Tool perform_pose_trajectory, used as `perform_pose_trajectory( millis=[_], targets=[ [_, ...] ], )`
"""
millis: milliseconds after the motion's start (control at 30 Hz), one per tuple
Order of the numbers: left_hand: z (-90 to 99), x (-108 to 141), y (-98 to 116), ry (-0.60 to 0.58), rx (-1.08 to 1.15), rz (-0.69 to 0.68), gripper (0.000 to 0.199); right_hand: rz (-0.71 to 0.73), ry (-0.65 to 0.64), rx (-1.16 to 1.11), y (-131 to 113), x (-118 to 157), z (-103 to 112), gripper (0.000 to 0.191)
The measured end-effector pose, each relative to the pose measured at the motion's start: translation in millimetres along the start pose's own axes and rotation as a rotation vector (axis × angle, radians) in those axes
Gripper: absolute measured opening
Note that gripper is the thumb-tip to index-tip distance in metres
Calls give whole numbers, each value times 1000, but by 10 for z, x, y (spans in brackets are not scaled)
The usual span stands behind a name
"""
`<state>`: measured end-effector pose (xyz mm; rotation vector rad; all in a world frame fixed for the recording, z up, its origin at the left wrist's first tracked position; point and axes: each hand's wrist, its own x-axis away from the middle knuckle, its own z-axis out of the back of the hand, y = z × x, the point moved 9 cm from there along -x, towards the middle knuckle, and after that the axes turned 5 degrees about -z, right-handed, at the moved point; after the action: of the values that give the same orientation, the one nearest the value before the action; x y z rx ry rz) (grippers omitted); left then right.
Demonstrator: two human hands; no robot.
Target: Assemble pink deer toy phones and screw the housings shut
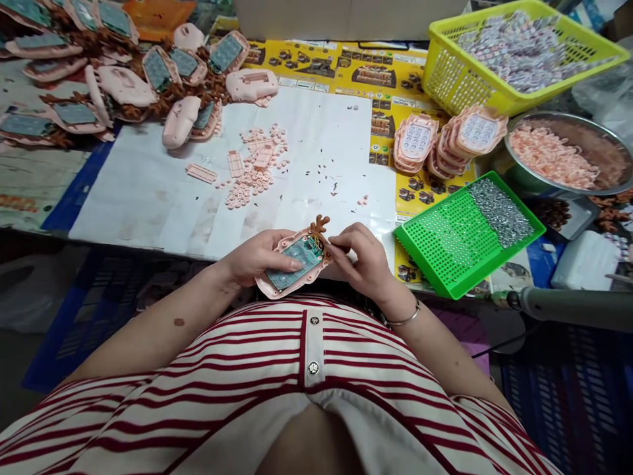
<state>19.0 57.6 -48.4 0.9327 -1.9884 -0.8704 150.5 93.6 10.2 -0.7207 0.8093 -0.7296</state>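
My left hand (260, 258) is closed around a pink toy phone shell (271, 288), its thumb lying across the green circuit board (299, 257) inside. The shell is open side up, tilted over the table's front edge. A brown antler piece (320, 225) sticks out of its far end, with thin wires near it. My right hand (360, 257) pinches at that end of the shell, beside the antler; what lies between its fingertips is too small to make out. Beyond the hands, small pink rings (247, 188) and flat pink button strips (202, 173) lie on white paper (173, 198).
Many similar phone shells (126, 86) are heaped at the back left. On the right stand stacked pink front covers (414, 142), a green tray (435, 254) of screws (504, 211), a metal bowl (610, 142) of pink parts and a yellow basket (459, 79).
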Motion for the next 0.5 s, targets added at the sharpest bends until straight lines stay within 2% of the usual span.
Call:
perform_pose_trajectory(
  millis=[67, 100, 200, 267, 367, 433, 500],
  targets=[
    [39, -7, 12, 44, -44, -5, 34, 88, 27, 105, -71, 57, -15, 10],
    [56, -9, 28, 64, -55, -15, 34, 50, 55, 89, -43, 66, 0, 9],
    [52, -10, 62, 60, -31, -34, 37, -257, 139, -202, 200, 66, 42, 13],
    [26, -9, 52, 29, 11, -17, 39, -443, 138, -440, 337, 68, -23, 20],
    [15, -12, 23, 10, 57, 11, 39, -584, 75, -622, 427, 60, -150, 29],
    [12, -21, 3, 6, 72, 28, 38, -654, 17, -659, 472, 72, -209, 35],
    [8, -42, 4, 3, 89, 26, 38, -679, -27, -627, 482, 53, -181, 41]
  ],
)
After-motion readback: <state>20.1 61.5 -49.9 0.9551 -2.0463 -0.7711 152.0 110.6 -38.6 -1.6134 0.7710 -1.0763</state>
